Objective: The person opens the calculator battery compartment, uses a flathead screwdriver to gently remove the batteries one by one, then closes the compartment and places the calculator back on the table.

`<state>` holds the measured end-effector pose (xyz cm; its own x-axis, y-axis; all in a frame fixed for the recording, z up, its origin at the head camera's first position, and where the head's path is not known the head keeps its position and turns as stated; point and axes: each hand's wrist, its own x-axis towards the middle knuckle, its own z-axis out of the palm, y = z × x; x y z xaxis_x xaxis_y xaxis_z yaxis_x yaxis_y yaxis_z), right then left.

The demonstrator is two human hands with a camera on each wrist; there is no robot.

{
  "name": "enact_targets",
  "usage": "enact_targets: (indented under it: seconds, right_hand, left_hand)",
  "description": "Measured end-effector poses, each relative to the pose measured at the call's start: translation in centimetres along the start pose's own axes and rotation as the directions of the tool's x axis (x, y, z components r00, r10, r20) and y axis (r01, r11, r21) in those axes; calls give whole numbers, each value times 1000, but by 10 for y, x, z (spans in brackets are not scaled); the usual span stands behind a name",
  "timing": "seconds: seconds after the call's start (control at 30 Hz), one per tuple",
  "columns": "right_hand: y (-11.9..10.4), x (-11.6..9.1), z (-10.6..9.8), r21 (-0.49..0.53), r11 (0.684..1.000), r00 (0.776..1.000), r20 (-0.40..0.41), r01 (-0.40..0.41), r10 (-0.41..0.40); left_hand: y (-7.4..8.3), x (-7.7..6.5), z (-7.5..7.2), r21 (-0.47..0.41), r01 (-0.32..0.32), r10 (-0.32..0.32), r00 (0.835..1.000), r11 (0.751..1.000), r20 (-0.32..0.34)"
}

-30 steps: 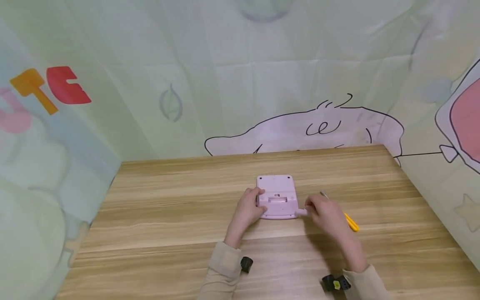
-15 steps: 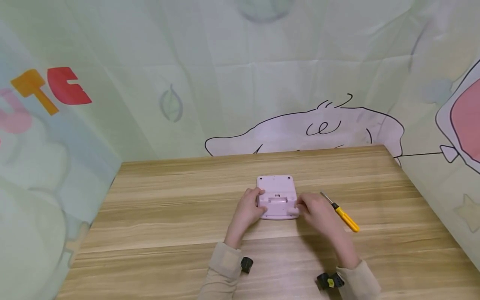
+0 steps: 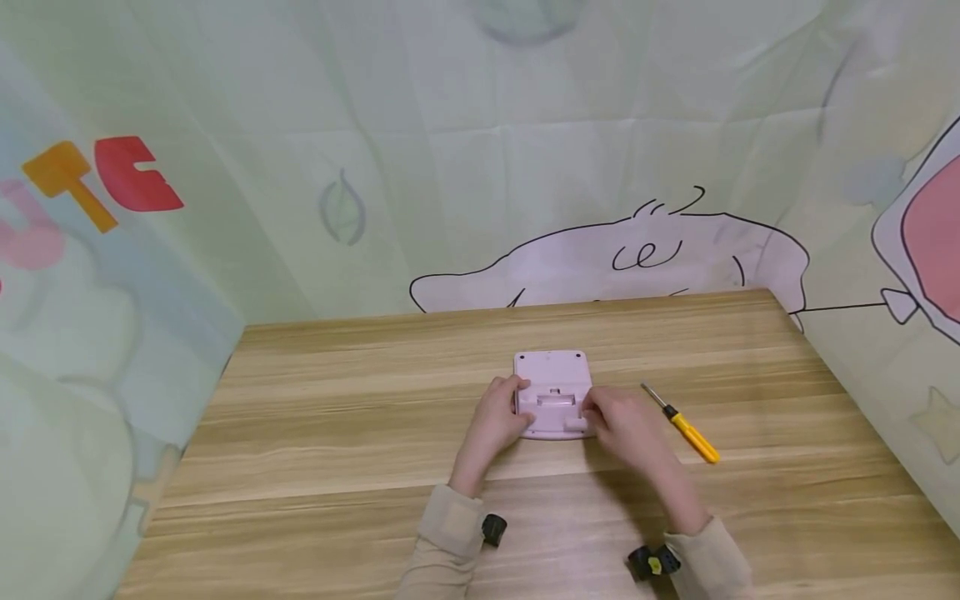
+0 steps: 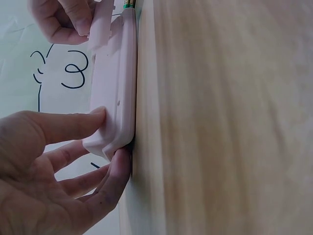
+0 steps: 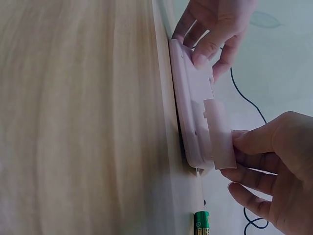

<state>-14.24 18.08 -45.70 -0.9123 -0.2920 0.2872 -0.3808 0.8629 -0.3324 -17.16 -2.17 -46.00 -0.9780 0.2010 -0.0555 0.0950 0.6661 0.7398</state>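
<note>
A pale pink calculator (image 3: 551,367) lies back side up on the table, a rectangular recess visible in its back. My left hand (image 3: 493,418) grips its left edge, thumb on the back and fingers along the side. My right hand (image 3: 628,423) pinches a small pink battery cover (image 5: 220,134) between thumb and fingers. The cover is held over the calculator's near right part; whether it touches there I cannot tell. Past the calculator's right end, a green battery (image 5: 201,223) shows in the right wrist view; in the head view it cannot be seen.
A screwdriver (image 3: 681,423) with a yellow handle lies on the wooden table (image 3: 337,417), just right of my right hand. A printed cloth backdrop (image 3: 450,167) rises behind the table's far edge.
My right hand has moved left with the battery cover, from beside the calculator to over its back. This has uncovered the screwdriver. My left hand stays in place on the calculator.
</note>
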Motion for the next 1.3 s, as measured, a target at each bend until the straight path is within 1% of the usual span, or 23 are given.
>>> enact_targets:
  seconds: [0.23,0.43,0.67,0.8,0.93,1.1,1.3]
  right_hand:
    - [-3,2,3,62,998,999,34,-29,27]
    - [-5,7,2,75,997,999,30,-19,17]
    - [-6,11,1,86,996,1000,26,-13,11]
    - [-7,14,2,85,996,999,40,-17,14]
    - [-9,17,1,71,997,999,46,-14,11]
    - [-10,19,2,54,998,999,33,-14,12]
    - [-9,21,6,46,999,1000,-24,20,-19]
  left_hand:
    - [0,0,0,8,-4,4,1000,1000,-6]
    - [1,0,-1,6,10,-10,1000,1000,0]
    - [0,2,1,20,-8,8,1000,1000,3]
    - [-1,1,0,13,0,0,1000,1000,6]
    - [0,1,0,11,-12,12,1000,1000,-3]
    - [0,0,-1,7,-19,19,1000,1000,-9]
    - [-1,0,0,16,-26,26,1000,1000,-9]
